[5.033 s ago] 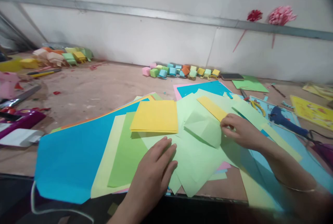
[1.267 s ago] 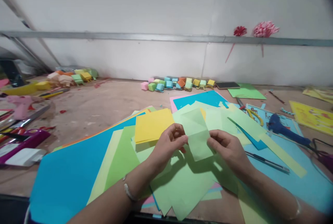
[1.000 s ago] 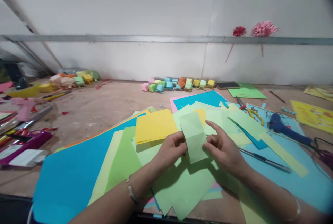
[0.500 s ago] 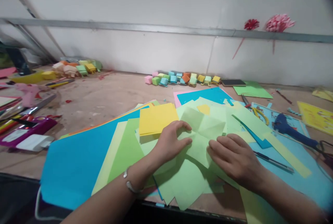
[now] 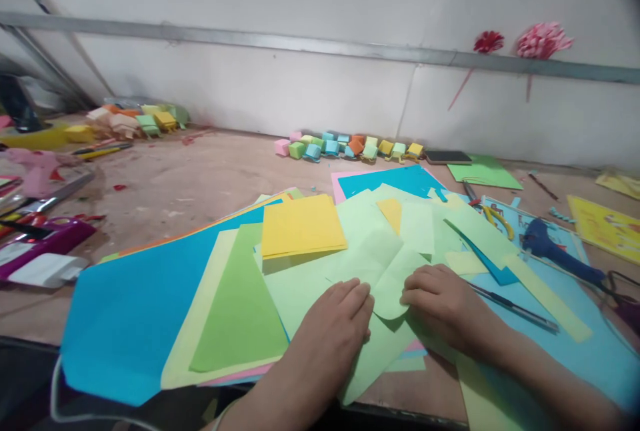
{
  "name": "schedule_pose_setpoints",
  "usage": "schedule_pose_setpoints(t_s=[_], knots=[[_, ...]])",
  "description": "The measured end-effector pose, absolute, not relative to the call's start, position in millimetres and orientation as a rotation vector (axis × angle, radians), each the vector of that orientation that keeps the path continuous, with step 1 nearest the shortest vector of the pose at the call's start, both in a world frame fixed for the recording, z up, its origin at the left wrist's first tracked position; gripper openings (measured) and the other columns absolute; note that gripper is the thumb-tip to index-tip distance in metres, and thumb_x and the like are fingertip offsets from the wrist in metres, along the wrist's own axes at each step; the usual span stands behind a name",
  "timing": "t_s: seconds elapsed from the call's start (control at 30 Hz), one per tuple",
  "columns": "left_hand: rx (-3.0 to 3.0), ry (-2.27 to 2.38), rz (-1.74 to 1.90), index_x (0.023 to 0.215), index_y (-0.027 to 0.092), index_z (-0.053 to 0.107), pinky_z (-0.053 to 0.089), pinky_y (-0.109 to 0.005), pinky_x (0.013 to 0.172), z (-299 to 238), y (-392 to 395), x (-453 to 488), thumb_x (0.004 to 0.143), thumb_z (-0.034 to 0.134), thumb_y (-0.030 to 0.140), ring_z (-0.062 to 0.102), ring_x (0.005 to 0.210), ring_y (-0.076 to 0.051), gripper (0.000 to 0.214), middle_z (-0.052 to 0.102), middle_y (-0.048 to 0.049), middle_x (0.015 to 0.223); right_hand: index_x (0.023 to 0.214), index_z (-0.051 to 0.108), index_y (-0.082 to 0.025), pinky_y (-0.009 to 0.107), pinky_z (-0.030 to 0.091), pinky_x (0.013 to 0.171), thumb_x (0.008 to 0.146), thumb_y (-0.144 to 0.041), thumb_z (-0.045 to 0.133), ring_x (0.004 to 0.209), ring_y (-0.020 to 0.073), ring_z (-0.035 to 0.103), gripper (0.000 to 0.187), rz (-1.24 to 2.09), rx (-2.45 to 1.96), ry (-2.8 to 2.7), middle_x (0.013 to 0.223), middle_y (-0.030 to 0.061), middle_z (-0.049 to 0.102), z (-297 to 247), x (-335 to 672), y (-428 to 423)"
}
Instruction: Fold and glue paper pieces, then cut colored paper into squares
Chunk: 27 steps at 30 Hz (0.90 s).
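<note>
A pale green sheet of paper (image 5: 397, 281) is bent over on itself, with a curved fold facing me. My left hand (image 5: 333, 327) presses on its left side, fingers held together. At the right side my right hand (image 5: 443, 301) pinches the sheet's edge between curled fingers and thumb. Under both hands lie more pale green sheets (image 5: 310, 291). Just behind my left hand sits a stack of yellow square paper (image 5: 303, 227). The fingertips of both hands are partly hidden.
Large blue paper (image 5: 120, 324) and green paper (image 5: 240, 311) spread to the left. To the right lie a pen-like tool (image 5: 520, 307), a blue glue gun (image 5: 560, 254) and yellow-handled pliers (image 5: 497, 221). Small paper cubes (image 5: 333, 147) line the wall. A purple device (image 5: 50, 247) lies far left.
My left hand has moved down and turned palm-down onto the paper. The creased sheet, spread open before, is now folded over toward me. The view has shifted slightly.
</note>
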<state>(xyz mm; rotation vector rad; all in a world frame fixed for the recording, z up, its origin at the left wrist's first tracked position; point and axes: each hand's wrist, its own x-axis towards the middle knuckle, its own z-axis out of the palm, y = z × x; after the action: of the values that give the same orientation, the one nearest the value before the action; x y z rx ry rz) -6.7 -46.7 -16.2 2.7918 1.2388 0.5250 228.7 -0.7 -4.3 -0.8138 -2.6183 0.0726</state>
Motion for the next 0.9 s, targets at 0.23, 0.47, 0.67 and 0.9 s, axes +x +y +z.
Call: schedule_pose_setpoints(t_s=[0.23,0.47,0.67,0.9], knots=[[2.697,1.241,0.700,0.108,0.014,0.062,0.055,-0.046,0.090,-24,-43,-10,0.080,0.060,0.004,0.064,0.108,-0.030,0.030,0.069,-0.0123,0.118,0.074,0.055,-0.019,0.029,0.044,0.063,0.094,-0.021,0.049,0.074,0.0172,0.058,0.021,0.458,-1.158,-2.510,0.082,0.0047,0.060,2,222,0],[2.604,1.215,0.811,0.112,0.016,0.061,0.055,-0.044,0.089,-23,-43,-17,0.088,0.050,0.012,0.065,0.107,-0.027,0.026,0.068,-0.0122,0.120,0.071,0.041,-0.021,0.029,0.043,0.060,0.093,-0.019,0.047,0.068,0.0149,0.050,0.022,0.423,-1.376,-2.381,0.080,0.0021,0.048,-9,210,-6],[2.632,1.226,0.882,0.119,0.015,0.059,0.053,-0.039,0.094,-22,-44,-22,0.094,0.046,0.017,0.065,0.110,-0.023,0.028,0.068,-0.0109,0.121,0.073,0.040,-0.021,0.031,0.040,0.062,0.097,-0.019,0.040,0.068,0.0145,0.047,0.023,0.381,-1.408,-2.405,0.080,0.0019,0.045,-16,208,-8],[2.720,1.190,0.814,0.121,0.018,0.061,0.055,-0.037,0.087,-29,-38,-24,0.093,0.047,0.015,0.066,0.105,-0.023,0.031,0.071,-0.0082,0.117,0.074,0.044,-0.020,0.029,0.037,0.058,0.097,-0.019,0.040,0.066,0.0145,0.046,0.023,0.285,-1.403,-2.431,0.078,0.0022,0.047,-15,207,-7]])
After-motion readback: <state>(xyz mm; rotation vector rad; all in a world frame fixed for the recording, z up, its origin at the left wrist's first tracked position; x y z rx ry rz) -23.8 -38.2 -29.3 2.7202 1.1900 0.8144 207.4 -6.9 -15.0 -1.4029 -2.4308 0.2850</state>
